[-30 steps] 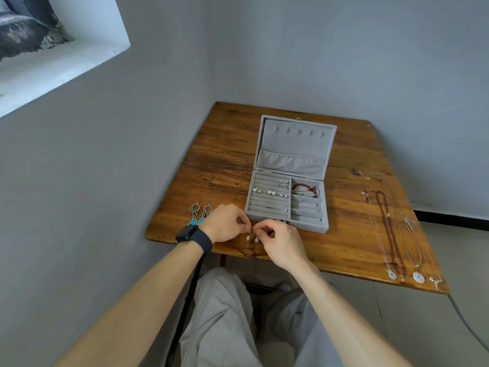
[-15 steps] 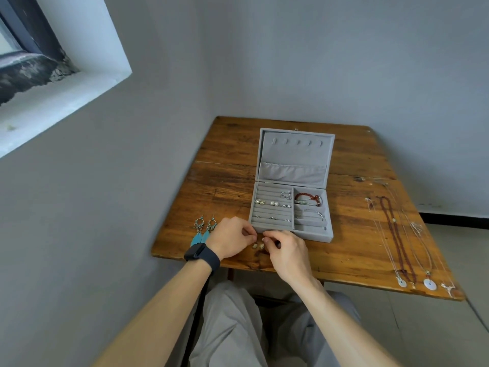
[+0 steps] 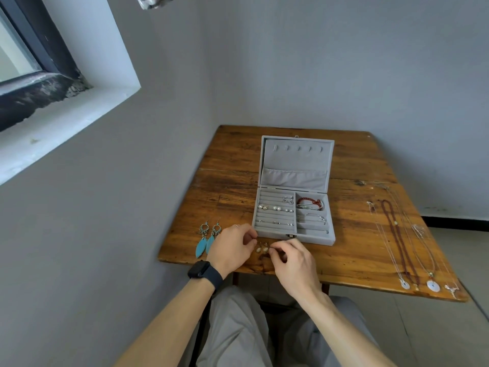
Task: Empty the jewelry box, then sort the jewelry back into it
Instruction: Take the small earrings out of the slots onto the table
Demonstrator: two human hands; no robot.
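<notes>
Jewelry box [image 3: 312, 239] lies open on the desk [image 3: 238, 168], part filled, and just in front of it your left hand [image 3: 232, 247] and right hand [image 3: 293, 260] curl their fingers at two small earrings [image 3: 262, 249], likely pairing them for a slot, though whether either truly grips one cannot be told.

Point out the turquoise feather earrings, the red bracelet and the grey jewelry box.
turquoise feather earrings [image 3: 201, 247]: head view, left earring's blue feather.
red bracelet [image 3: 307, 199]: head view, top of its beaded arc.
grey jewelry box [image 3: 315, 240]: head view, front wall.
</notes>
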